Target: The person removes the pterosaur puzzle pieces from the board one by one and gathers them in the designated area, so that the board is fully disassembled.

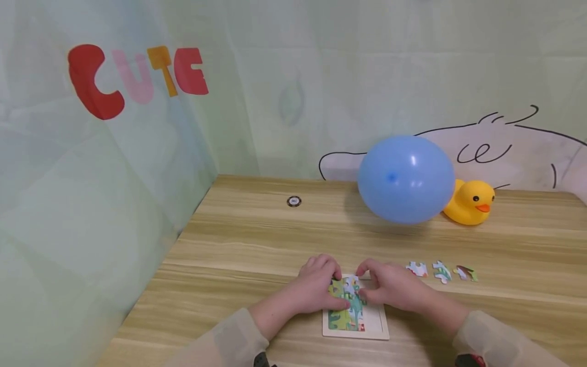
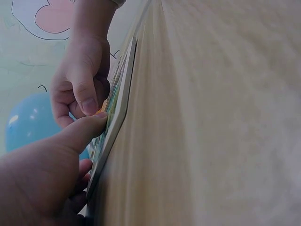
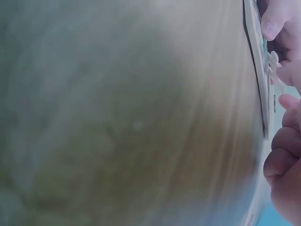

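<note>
Table (image 1: pixel 238 244), head view: we see striped wood running under the left hand (image 1: pixel 316 286), the right hand (image 1: pixel 396 289) and well beyond their fingers.
Backdrop (image 1: pixel 284 127): pale green and creased, it rises past the fingers and along their left; a black-outlined drawing (image 1: pixel 486 145) is at far right.
Puzzle tray (image 1: pixel 375 322): we find it flat beneath the fingers, pieces filling its left part and a bare strip at its right.
Loose pieces (image 1: pixel 442 272): three lie in a row just right of the right fingers.
Balloon (image 1: pixel 405 178): blue, beyond the right fingers, covering part of the yellow duck (image 1: pixel 472 204).
Chip (image 1: pixel 294 201): beyond the left fingers; its print is too small for us to read.
Letters (image 1: pixel 149 76): we read "CUTE", up and left of the fingers.
Left thumb, left wrist view: it rests on the pieces, the other left fingers curled at the tray's edge.
Held piece (image 3: pixel 274 63), right wrist view: we see the right fingers narrowed, pinching it over the tray.
</note>
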Tool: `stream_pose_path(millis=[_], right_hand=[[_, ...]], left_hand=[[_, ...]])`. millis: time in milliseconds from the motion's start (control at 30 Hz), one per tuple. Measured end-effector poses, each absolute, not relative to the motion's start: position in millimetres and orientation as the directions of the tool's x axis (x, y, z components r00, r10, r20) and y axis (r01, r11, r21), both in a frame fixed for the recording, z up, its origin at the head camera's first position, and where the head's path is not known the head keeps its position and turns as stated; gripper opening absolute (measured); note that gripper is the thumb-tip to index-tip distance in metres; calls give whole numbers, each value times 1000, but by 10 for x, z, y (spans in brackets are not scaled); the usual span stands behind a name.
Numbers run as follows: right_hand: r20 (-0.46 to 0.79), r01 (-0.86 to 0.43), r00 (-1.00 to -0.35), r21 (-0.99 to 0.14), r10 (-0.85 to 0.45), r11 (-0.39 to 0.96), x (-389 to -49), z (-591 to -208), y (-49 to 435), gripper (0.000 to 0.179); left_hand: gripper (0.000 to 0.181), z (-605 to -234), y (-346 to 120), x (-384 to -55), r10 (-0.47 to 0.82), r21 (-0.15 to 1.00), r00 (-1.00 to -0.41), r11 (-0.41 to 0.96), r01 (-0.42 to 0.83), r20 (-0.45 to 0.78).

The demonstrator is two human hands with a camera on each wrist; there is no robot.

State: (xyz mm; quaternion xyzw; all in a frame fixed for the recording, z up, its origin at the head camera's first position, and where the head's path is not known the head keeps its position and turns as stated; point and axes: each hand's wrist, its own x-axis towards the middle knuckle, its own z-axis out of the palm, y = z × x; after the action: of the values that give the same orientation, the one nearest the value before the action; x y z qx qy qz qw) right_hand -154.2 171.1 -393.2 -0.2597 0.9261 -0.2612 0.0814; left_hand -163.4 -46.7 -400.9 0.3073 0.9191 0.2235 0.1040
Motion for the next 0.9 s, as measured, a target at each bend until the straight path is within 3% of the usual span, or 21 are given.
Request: stream_pose_path(millis=[500, 900], right_hand=[[-21, -360, -896, -551, -443, 753, -1503, -3857, 2021, 30], [63, -412, -890, -530, -451, 741, -1423, -3886, 2339, 28]], left_hand=[[45, -3996, -469, -1645, 628, 485, -773, 703, 519, -83], [52, -4036, -526, -1687, 648, 535, -755, 675, 508, -102]])
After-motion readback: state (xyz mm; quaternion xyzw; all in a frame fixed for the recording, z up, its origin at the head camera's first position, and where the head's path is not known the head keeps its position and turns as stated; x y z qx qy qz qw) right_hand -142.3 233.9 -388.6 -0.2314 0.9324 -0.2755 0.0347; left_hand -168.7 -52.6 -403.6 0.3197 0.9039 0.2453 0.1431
